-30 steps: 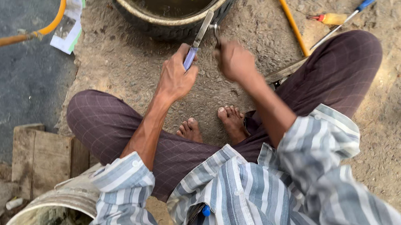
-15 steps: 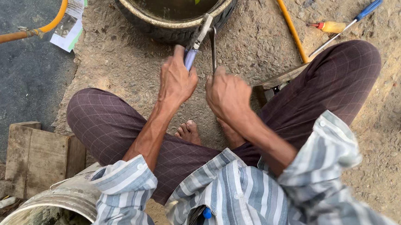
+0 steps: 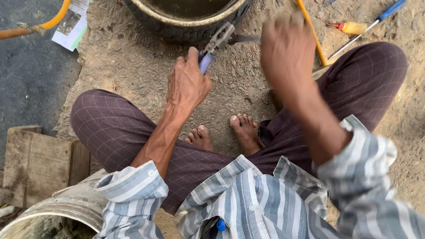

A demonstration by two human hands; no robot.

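Dirt ground; left hand (image 3: pixel 187 84) grip clenched on blue-handled grey pliers (image 3: pixel 216 43); right hand (image 3: pixel 287 51) blurred, grip unclear.

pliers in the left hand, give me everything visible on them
The pliers are grey metal with blue-sleeved handles, and look worn. The left hand grips the handles, so only a short blue stretch shows above the fingers. The head points up and right, held off the dirt, just below the tyre-rimmed basin. Their tip holds a thin dark piece, motion-blurred, reaching toward the raised right hand; whether that hand touches it is unclear.
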